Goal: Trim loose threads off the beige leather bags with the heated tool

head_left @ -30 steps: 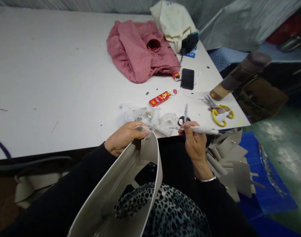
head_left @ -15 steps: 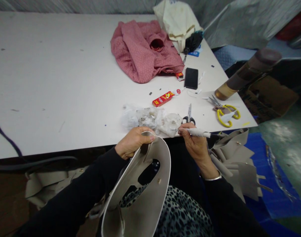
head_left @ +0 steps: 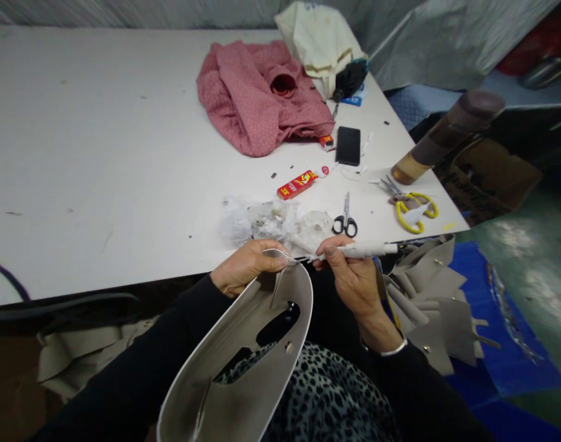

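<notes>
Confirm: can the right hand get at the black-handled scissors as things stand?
Probably yes: the black-handled scissors lie on the table just beyond the right hand, nothing between. That hand grips a white-handled tool, though.

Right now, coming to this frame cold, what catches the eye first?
The two hands in the foreground: the left hand pinches the rim of a pale leather panel, and the right hand points a white-handled tool at it. Behind, a crumpled pink cloth lies on the white table, with yellow-handled scissors at its right corner.
</notes>
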The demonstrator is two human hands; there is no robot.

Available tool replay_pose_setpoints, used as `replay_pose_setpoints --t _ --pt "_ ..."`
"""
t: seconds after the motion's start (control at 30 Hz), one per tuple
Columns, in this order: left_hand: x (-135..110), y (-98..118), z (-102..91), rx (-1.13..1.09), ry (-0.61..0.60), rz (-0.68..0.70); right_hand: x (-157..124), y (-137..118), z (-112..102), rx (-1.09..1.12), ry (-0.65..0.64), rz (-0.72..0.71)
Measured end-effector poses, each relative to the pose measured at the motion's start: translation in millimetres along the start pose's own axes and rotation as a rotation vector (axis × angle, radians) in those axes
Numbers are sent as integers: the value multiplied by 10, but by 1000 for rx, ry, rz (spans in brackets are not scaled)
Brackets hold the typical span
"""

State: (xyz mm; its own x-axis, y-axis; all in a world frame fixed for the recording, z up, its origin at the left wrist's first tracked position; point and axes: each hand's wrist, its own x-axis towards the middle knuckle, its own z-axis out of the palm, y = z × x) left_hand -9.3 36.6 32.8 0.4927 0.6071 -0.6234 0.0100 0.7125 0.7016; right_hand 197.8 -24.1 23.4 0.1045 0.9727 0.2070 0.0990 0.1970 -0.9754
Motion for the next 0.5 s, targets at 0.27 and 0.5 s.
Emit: replay_pose_setpoints --t 0.27,0.5 --pt "-9 -35 30 2 6 11 16 70 8 -5 -60 41" --pt "-68 -46 138 133 27 71 14 105 66 39 -64 169"
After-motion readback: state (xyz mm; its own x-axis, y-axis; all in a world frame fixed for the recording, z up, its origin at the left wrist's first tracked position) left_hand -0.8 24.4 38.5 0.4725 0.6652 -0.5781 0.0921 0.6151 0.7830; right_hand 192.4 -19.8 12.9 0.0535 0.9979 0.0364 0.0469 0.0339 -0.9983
